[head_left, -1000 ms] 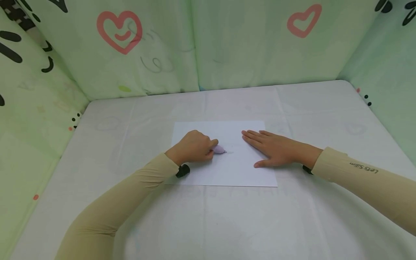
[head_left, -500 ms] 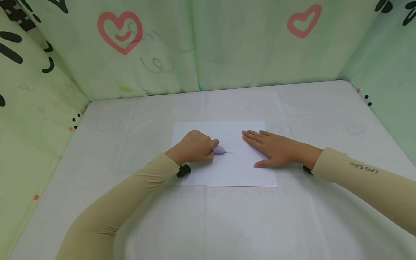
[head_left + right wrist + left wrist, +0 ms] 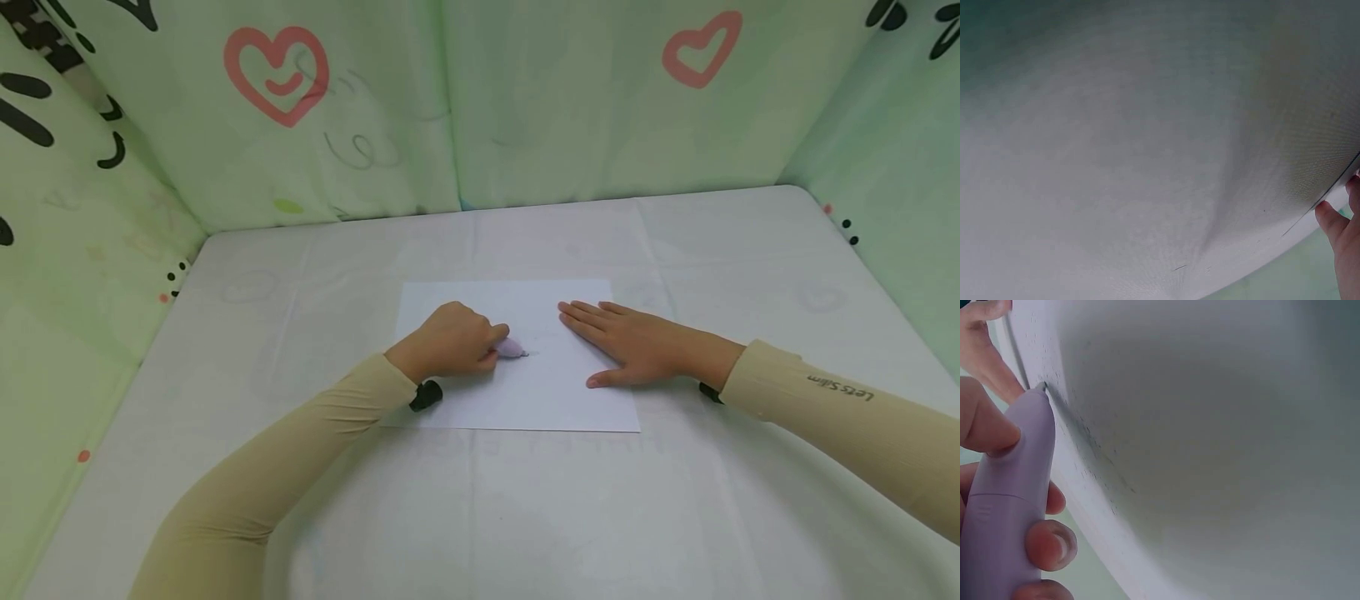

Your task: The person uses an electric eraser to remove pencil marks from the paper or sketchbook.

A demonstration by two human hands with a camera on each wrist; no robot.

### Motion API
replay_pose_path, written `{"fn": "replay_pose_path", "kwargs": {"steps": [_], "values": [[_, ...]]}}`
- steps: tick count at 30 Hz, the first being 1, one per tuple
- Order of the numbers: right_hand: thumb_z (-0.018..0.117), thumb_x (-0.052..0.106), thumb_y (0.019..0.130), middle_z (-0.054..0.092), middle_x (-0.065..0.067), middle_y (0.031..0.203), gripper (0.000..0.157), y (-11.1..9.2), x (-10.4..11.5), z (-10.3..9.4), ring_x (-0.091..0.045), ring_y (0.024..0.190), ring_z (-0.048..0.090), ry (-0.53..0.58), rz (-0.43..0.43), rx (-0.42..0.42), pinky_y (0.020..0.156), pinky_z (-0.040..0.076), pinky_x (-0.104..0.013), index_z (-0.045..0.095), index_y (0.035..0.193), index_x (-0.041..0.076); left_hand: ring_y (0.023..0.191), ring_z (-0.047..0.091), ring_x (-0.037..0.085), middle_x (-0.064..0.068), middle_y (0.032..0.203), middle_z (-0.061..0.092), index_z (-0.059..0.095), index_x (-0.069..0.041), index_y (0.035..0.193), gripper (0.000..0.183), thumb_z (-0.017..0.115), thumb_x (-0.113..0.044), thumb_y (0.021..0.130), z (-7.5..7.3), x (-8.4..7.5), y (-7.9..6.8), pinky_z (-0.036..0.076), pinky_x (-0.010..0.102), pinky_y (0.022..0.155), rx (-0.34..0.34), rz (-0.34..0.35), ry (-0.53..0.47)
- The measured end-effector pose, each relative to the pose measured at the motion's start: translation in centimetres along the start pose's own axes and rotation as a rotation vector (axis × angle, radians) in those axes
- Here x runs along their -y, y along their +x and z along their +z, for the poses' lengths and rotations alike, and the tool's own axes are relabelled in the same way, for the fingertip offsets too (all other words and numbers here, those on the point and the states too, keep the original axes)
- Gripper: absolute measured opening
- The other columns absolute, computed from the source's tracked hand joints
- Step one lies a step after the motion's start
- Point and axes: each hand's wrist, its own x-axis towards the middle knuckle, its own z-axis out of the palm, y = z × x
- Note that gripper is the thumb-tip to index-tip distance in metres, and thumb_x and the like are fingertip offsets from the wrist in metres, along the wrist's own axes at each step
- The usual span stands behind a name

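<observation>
In the head view, my left hand [image 3: 452, 339] grips a fat lilac pen-shaped tool [image 3: 512, 348]. The left wrist view shows this lilac tool [image 3: 1013, 469] close up: rounded body, a seam across it, a small pointed grey tip. My thumb [image 3: 988, 419] lies on its upper side and other fingers curl round below. Its tip is at the surface of a white sheet of paper [image 3: 540, 408], close to a faint grey mark. Several small dark specks show on the sheet in the left wrist view. My right hand [image 3: 630, 340] rests flat with straight fingers on the sheet's right side.
A white cloth [image 3: 480, 517] covers the table under the paper. Green printed curtains [image 3: 555, 108] with heart shapes stand at the back and both sides. Black wrist straps [image 3: 426, 395] show below both sleeves.
My left hand and the lilac tool have shifted slightly right and a little toward me over the paper. My right hand has stayed in place.
</observation>
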Motion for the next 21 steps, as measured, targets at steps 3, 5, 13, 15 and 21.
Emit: {"fn": "replay_pose_path", "kwargs": {"steps": [3, 5, 13, 15, 21], "values": [[0.05, 0.062, 0.087, 0.008, -0.008, 0.16, 0.092, -0.04, 0.06, -0.06, -0.027, 0.147, 0.013, 0.002, 0.0, 0.0, 0.115, 0.015, -0.049, 0.012, 0.151, 0.007, 0.051, 0.019, 0.008, -0.007, 0.051, 0.023, 0.049, -0.012, 0.073, 0.01, 0.054, -0.018, 0.08, -0.04, 0.01, -0.04, 0.012, 0.023, 0.047, -0.003, -0.004, 0.009], [0.05, 0.061, 0.087, 0.008, -0.008, 0.16, 0.092, -0.06, 0.1, -0.1, -0.027, 0.147, 0.013, 0.005, 0.002, 0.003, 0.116, 0.015, -0.049, 0.012, 0.151, 0.007, 0.051, 0.019, 0.008, -0.007, 0.051, 0.023, 0.049, -0.012, 0.073, 0.01, 0.054, -0.017, 0.08, -0.05, -0.01, -0.04, 0.012, 0.023, 0.047, -0.002, 0.001, 0.007], [0.05, 0.061, 0.087, 0.008, -0.008, 0.16, 0.092, -0.15, 0.14, -0.1, -0.027, 0.147, 0.012, 0.0, 0.005, 0.004, 0.116, 0.015, -0.049, 0.011, 0.151, 0.007, 0.051, 0.019, 0.008, -0.007, 0.051, 0.023, 0.049, -0.012, 0.073, 0.011, 0.054, -0.017, 0.08, -0.11, -0.11, 0.03, 0.012, 0.023, 0.047, 0.0, 0.005, 0.007], [0.049, 0.061, 0.087, 0.008, -0.008, 0.16, 0.092, -0.14, 0.11, -0.07, -0.027, 0.147, 0.012, 0.002, 0.004, 0.002, 0.116, 0.015, -0.049, 0.011, 0.151, 0.007, 0.05, 0.019, 0.008, -0.007, 0.051, 0.024, 0.05, -0.012, 0.073, 0.01, 0.054, -0.018, 0.081, -0.06, -0.17, -0.05, 0.012, 0.023, 0.047, -0.01, 0.008, 0.014], [0.048, 0.062, 0.087, 0.008, -0.008, 0.16, 0.092, -0.13, 0.04, 0.0, -0.027, 0.147, 0.012, -0.001, -0.002, -0.004, 0.116, 0.015, -0.049, 0.012, 0.151, 0.007, 0.049, 0.02, 0.007, -0.006, 0.052, 0.028, 0.052, -0.012, 0.077, 0.011, 0.054, -0.021, 0.083, 0.34, -0.26, -0.37, 0.013, 0.023, 0.044, -0.03, -0.013, 0.054]]}}
